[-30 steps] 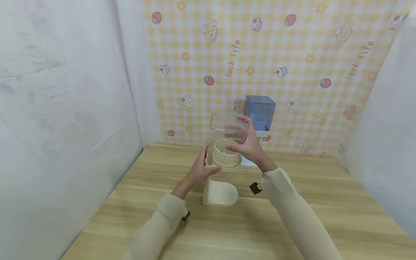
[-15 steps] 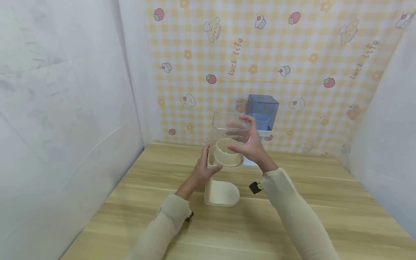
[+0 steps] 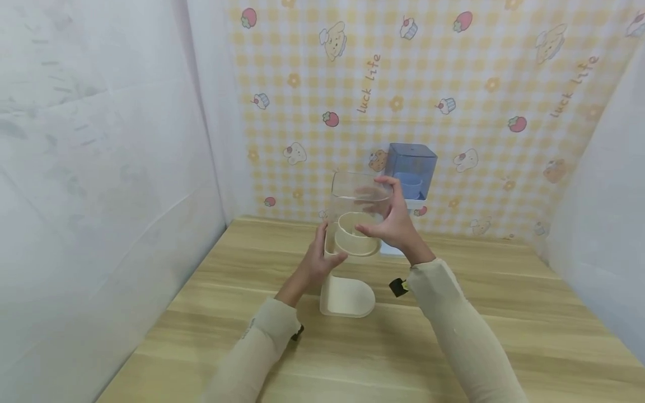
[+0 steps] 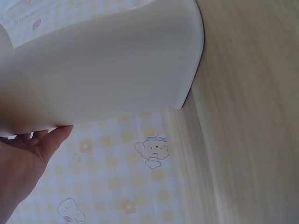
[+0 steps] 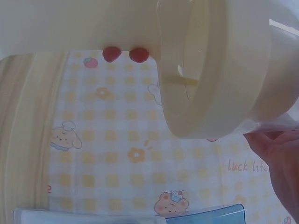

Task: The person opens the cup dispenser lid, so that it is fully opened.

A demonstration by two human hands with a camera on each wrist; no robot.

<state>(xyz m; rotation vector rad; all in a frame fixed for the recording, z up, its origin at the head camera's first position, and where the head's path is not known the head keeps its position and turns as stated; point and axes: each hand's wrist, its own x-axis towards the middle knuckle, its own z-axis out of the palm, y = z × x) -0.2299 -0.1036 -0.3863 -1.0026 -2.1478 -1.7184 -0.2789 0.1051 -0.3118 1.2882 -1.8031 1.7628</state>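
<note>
A cream dispenser stands on the table, its rounded foot (image 3: 350, 296) flat on the wood. On its upper part sits a clear square container (image 3: 347, 183), with a round cream collar (image 3: 350, 239) showing through the wall. My left hand (image 3: 312, 264) grips the dispenser's upright at the left, just under the container. In the left wrist view, the fingers of that hand curl against the edge of the broad cream back (image 4: 107, 70). My right hand (image 3: 395, 223) holds the clear container from the right, fingers behind and thumb in front. The right wrist view shows the dispenser's hollow underside (image 5: 187, 70).
Behind my right hand stands a similar dispenser with a blue see-through container (image 3: 412, 159) and a white base (image 3: 390, 250). A checked yellow cloth (image 3: 282, 134) hangs at the back of the wooden table (image 3: 453, 341). White sheets (image 3: 126, 168) hang at both sides.
The head view has shifted slightly, so everything sits a little further right and higher in it. Both hands keep their hold on the dispenser, which stays in place.
</note>
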